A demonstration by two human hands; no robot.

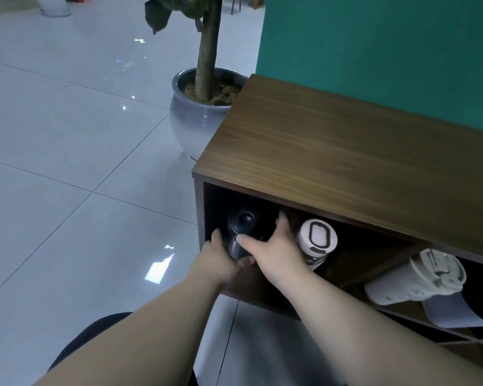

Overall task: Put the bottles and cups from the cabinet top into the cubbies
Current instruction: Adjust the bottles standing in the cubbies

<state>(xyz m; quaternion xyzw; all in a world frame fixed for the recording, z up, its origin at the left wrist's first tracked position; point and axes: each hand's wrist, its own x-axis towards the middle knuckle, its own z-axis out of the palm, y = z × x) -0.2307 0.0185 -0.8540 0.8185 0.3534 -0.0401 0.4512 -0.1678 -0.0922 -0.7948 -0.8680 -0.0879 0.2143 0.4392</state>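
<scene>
A black bottle (pixel 244 221) with a round knob on its lid stands inside the leftmost top cubby of the wooden cabinet (pixel 332 151). My left hand (pixel 221 260) grips its lower left side and my right hand (pixel 273 249) wraps its right side, thumb across the front. Right beside it in the same cubby stands a bottle with a white lid (pixel 317 236). A white cup with a lid (pixel 418 277) leans in the neighbouring cubby on the right. Nothing stands on the visible cabinet top.
A large grey pot with a tree trunk (pixel 195 115) stands on the tiled floor just behind the cabinet's left end. A green wall (pixel 388 51) runs behind the cabinet. A grey sheet (pixel 452 310) lies under the white cup. Lower cubbies show at the bottom right.
</scene>
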